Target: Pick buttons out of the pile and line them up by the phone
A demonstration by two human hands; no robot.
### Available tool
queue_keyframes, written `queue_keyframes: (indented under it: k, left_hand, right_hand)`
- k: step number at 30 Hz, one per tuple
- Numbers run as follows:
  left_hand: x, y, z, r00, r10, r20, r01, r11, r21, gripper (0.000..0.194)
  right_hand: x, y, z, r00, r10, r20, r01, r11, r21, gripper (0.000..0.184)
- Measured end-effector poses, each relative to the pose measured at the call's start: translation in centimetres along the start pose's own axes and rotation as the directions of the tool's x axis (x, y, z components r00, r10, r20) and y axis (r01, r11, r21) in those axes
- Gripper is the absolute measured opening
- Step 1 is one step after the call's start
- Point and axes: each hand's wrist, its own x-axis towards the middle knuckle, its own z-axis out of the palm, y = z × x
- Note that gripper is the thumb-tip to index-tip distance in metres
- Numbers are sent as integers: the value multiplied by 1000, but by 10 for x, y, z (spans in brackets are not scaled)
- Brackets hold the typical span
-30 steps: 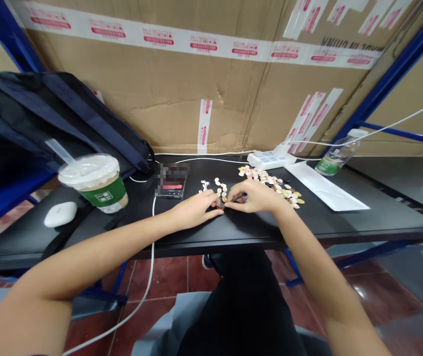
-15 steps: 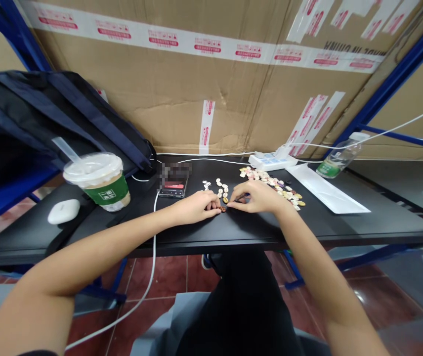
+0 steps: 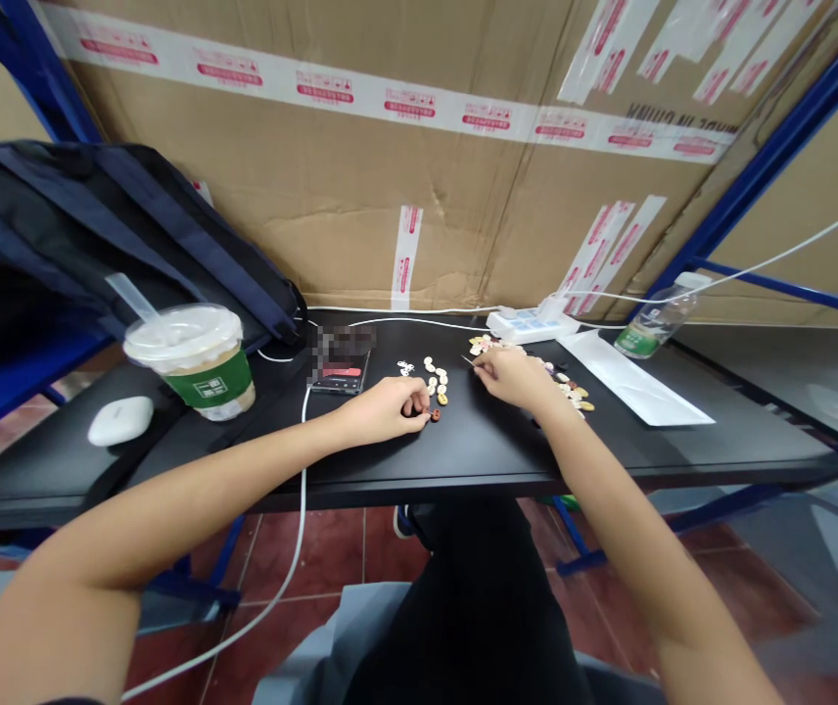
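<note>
The left hand (image 3: 386,409) rests on the black surface (image 3: 478,446), its fingers curled shut beside a small brown button (image 3: 435,415) lying at their tips; whether they pinch it I cannot tell; the right hand (image 3: 513,375) hovers near the loose pile of buttons (image 3: 570,390), fingers pinched on a thin dark stick (image 3: 469,361) that points toward the short row of pale buttons (image 3: 434,378) between the two hands; a phone (image 3: 340,373) lies left of them, then an iced drink cup (image 3: 195,362) and a white mouse (image 3: 120,420); a power strip (image 3: 531,324) sits at the back.
</note>
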Motion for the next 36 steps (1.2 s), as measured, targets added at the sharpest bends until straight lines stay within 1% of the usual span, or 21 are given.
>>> queue_keyframes:
  k: [3, 5, 6, 7, 8, 10, 11, 13, 15, 18, 21, 24, 28, 33, 36]
  left_hand:
    - [0, 0, 0, 999, -40, 17, 41, 997, -64, 5]
    - [1, -1, 0, 998, -51, 21, 53, 994, -91, 4]
    - [1, -2, 0, 998, -57, 17, 59, 993, -101, 4]
    - [1, -3, 0, 998, -63, 13, 64, 992, -111, 5]
    - [1, -4, 0, 998, -67, 9, 68, 991, -118, 6]
    - [2, -5, 0, 997, -72, 7, 72, 990, -124, 7]
    - [2, -6, 0, 997, -73, 7, 74, 989, -125, 7]
    - [2, -7, 0, 997, -81, 9, 82, 989, -122, 8]
    - [2, -6, 0, 995, -94, 11, 95, 988, -121, 8]
    - [2, -6, 0, 993, -119, 9, 119, 983, -143, 8]
    - [3, -5, 1, 989, -149, 16, 149, 961, -233, 9]
    - [5, -4, 3, 980, -199, 25, 195, 912, -361, 8]
    - [6, -3, 2, 958, -284, 46, 269, 824, -498, 10]
    - [7, -4, 0, 949, -312, 49, 276, 744, -609, 16]
    - [6, -4, 1, 949, -313, 50, 274, 733, -623, 19]
  right_hand:
    - [-2, -1, -1, 999, 29, 23, -28, 999, -33, 19]
    - [-4, -4, -4, 999, 30, -22, -31, 999, -33, 19]
    - [-6, -7, -7, 998, 8, -55, -9, 1000, -16, 19]
    - [-8, -11, -9, 996, -37, -82, 38, 999, 15, 19]
    - [-10, -16, -12, 990, -105, -95, 111, 992, 63, 18]
    - [-15, -27, -16, 959, -276, -68, 284, 940, 190, 18]
    - [-18, -33, -18, 939, -342, -47, 343, 906, 247, 20]
    - [-22, -44, -19, 909, -417, -11, 400, 862, 313, 25]
    - [-23, -52, -17, 894, -447, 11, 417, 842, 342, 22]
    - [-23, -55, -14, 886, -463, 13, 426, 824, 373, 13]
    - [-22, -53, -11, 888, -460, -22, 428, 807, 406, 13]
    - [-22, -50, -10, 888, -457, -56, 434, 789, 435, 15]
    - [-23, -50, -8, 884, -457, -102, 448, 762, 468, 18]
    - [-24, -51, -5, 886, -433, -168, 452, 724, 520, 21]
    - [-24, -50, -4, 883, -431, -188, 459, 704, 542, 22]
